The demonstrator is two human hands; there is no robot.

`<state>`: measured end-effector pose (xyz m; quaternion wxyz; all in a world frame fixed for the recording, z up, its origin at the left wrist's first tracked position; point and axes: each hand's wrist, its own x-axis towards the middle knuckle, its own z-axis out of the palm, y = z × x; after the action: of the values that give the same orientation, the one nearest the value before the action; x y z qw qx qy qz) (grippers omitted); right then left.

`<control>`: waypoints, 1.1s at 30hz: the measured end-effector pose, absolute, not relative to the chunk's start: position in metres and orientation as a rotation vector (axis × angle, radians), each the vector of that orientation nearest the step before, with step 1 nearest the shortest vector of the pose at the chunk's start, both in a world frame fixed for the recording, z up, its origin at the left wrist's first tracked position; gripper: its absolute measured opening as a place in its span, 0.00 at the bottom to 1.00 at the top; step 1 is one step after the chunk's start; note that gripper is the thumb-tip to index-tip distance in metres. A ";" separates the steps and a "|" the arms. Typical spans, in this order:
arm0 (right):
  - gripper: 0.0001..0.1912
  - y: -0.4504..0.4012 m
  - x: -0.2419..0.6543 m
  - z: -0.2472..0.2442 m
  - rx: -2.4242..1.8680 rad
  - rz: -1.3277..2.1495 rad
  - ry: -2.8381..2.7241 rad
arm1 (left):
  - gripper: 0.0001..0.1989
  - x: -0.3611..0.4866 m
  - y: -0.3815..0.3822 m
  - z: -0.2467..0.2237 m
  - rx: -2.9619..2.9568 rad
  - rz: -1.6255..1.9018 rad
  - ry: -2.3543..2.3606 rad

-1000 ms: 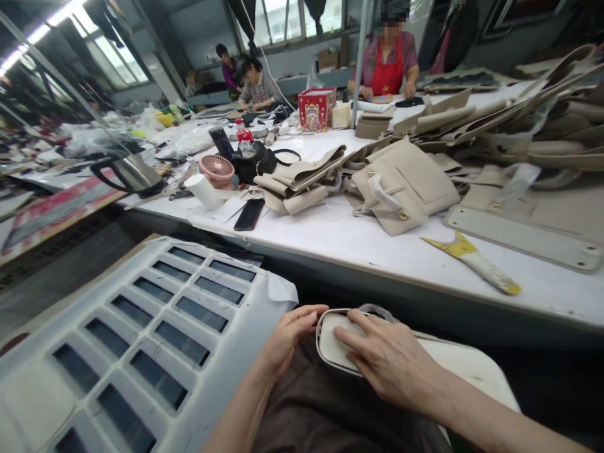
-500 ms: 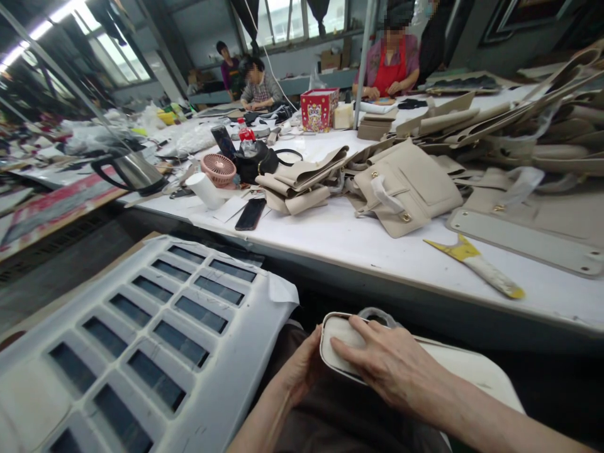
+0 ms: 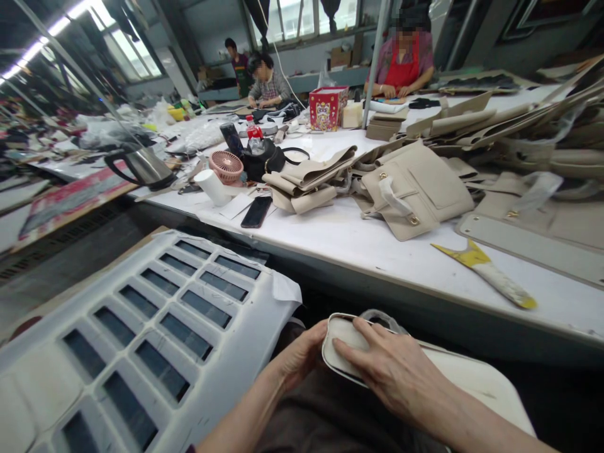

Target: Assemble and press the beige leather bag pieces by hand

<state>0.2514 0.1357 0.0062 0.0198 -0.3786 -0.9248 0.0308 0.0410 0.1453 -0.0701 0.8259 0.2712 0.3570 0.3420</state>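
Note:
A cream handbag [image 3: 481,377] lies on its side over my lap, its rounded end panel turned toward my hands. My left hand [image 3: 302,352] grips the near edge of that end, with the fingertips partly hidden behind the rim. Across the end panel lies my right hand [image 3: 391,362], thumb and fingers pressing on the panel and its upper edge. A handle in clear plastic wrap [image 3: 384,318] shows just behind the right hand. My right forearm covers part of the bag's body.
A white slotted plastic rack [image 3: 189,321] stands at left, pale pieces on its near corner. On the white table [image 3: 330,245] are beige bag parts [image 3: 419,189], a yellow-ended scraper [image 3: 486,270], a phone [image 3: 256,212], a fan [image 3: 226,167] and a kettle [image 3: 144,167]. Several people work beyond.
The view has swung slightly left, so the table and rack appear further right. Both hands keep their hold on the handbag, with little visible shift.

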 end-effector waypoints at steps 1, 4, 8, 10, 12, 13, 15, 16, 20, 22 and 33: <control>0.24 0.135 0.252 0.005 -1.179 0.084 -2.859 | 0.32 0.041 0.146 -0.066 0.579 0.727 0.781; 0.25 0.134 0.252 0.004 -1.193 0.067 -2.831 | 0.31 0.040 0.148 -0.056 0.630 0.714 0.828; 0.25 0.132 0.252 0.003 -1.204 0.059 -2.814 | 0.31 0.036 0.150 -0.052 0.724 0.698 0.889; 0.25 0.132 0.252 0.003 -1.216 0.052 -2.810 | 0.30 0.034 0.151 -0.051 0.777 0.674 0.930; 0.24 0.131 0.252 0.003 -1.219 0.041 -2.809 | 0.28 0.032 0.152 -0.046 0.837 0.654 0.963; 0.23 0.131 0.252 0.003 -1.221 0.033 -2.806 | 0.27 0.031 0.153 -0.042 0.868 0.644 0.972; 0.23 0.131 0.253 0.003 -1.226 0.022 -2.785 | 0.26 0.030 0.153 -0.034 0.921 0.626 0.975; 0.23 0.130 0.253 0.002 -1.228 0.020 -2.770 | 0.26 0.030 0.154 -0.030 0.942 0.614 0.973; 0.20 0.130 0.253 -0.002 -1.261 0.036 -2.712 | 0.26 0.031 0.155 -0.017 1.007 0.551 0.968; 0.17 0.130 0.252 -0.004 -1.283 0.065 -2.691 | 0.26 0.033 0.156 -0.015 1.037 0.534 0.961; 0.15 0.123 0.253 0.006 -1.350 0.171 -2.601 | 0.25 0.043 0.149 -0.022 0.923 0.629 0.984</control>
<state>0.2526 0.1229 0.0058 0.1029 -0.4575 -0.8813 0.0579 0.0429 0.1485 -0.0215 0.7355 0.4199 0.4480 0.2864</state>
